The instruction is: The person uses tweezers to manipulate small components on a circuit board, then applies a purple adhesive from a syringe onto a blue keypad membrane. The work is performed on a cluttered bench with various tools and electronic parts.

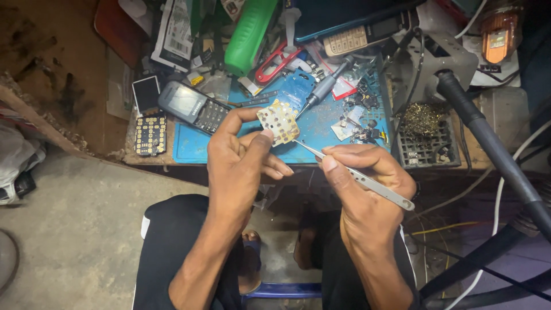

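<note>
Left hand (238,163) pinches keypad board (279,122); right hand (367,183) grips tweezers (367,182).

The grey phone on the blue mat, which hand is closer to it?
Left. The left hand, holding a keypad board, is just right of the phone; the right hand, holding tweezers, is farther right.

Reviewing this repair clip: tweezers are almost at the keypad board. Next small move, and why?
Probably ease the tweezers tip a touch further up-left onto the lower edge of the keypad board. The right hand grips them with the point just at that edge, and the left hand pinches the board tilted above the blue mat, so only a short, steady nudge seems needed.
</note>
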